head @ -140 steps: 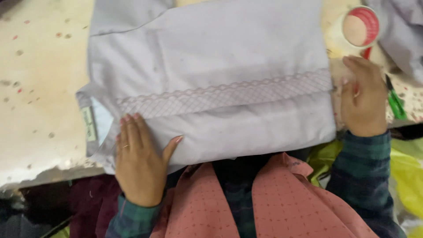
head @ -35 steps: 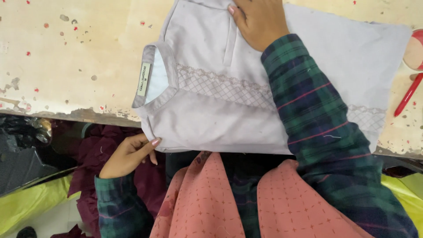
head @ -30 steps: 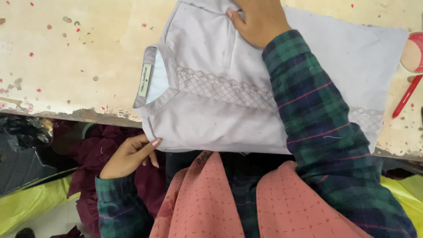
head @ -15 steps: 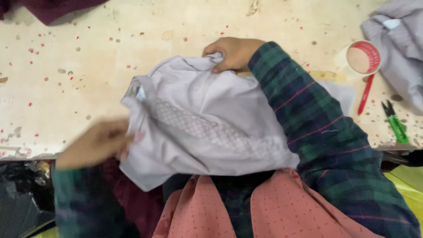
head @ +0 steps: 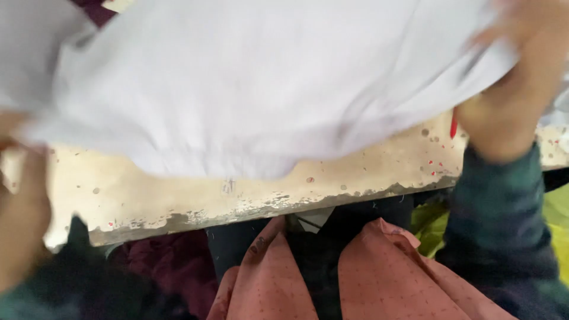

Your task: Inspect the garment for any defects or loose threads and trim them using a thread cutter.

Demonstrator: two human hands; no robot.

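Over on the left edge, the left hand (head: 21, 201) is showing up badly blurred, sitting at the near corner of the table (head: 178, 201), just under the left end of the pale lilac garment (head: 249, 89). Whether those fingers are closing on the cloth or only brushing it, I cannot tell; the blur is hiding the grip. Below it, the dark green plaid sleeve (head: 71, 284) is running down out of view, with a maroon cloth (head: 166, 266) bunched beside it under the table edge.

Moving to the middle, the garment is spreading wide across the upper part of the view, lying loose above the worn cream tabletop speckled with red flecks, its lower hem drooping toward the chipped near edge. Beneath the table edge, a salmon-pink dotted cloth (head: 379, 278) is lying in two flaps across the person's lap.

On the right, the right hand (head: 515, 89) is raised at the garment's right end, fingers curling into the bunched fabric and gripping it there, though the motion is smearing the details. A red pen (head: 454, 124) is peeking out just beside that wrist.
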